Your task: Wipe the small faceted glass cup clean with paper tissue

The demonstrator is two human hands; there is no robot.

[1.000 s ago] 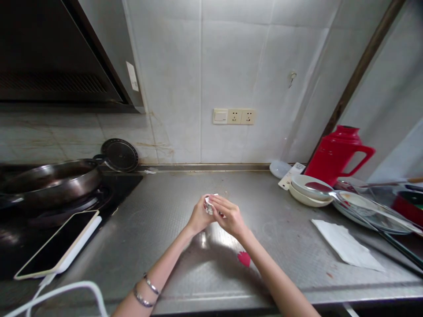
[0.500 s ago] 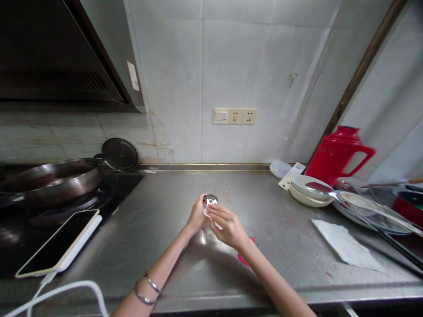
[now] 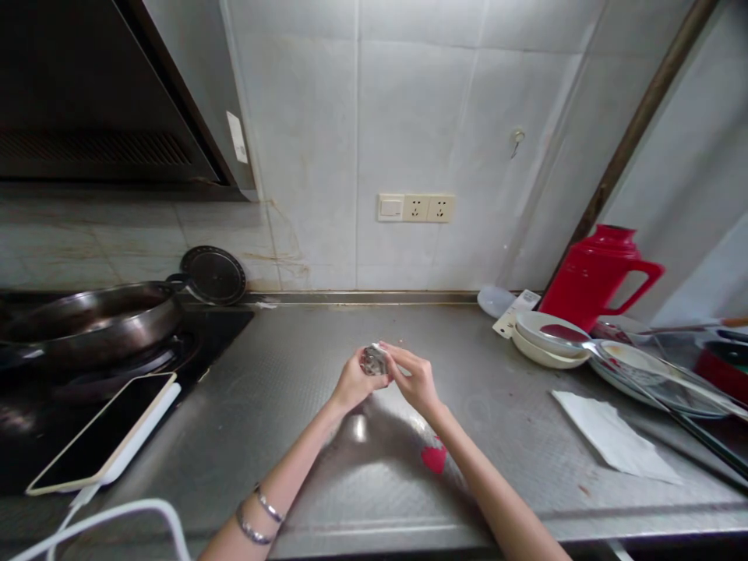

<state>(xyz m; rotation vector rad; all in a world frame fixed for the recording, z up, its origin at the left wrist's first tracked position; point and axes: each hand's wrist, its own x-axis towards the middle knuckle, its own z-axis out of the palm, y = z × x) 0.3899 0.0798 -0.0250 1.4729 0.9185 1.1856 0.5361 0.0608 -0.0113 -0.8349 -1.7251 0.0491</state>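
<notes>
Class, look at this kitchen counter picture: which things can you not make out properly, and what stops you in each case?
Head view only:
- Small shiny object: too small, and wrapped by the left hand and right hand; its kind is unclear.
- Wok: cut off by the left edge.
- White cable: runs out at the bottom edge.
- Red piece on the counter: partly hidden by the right forearm.

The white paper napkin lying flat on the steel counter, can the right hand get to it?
Probably yes: bare counter lies between the right hand and the white paper napkin, though both hands hold a small shiny object.

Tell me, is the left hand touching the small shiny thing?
Touching: the head view shows the left hand with fingers wrapped against the small shiny thing, no gap visible.
</notes>
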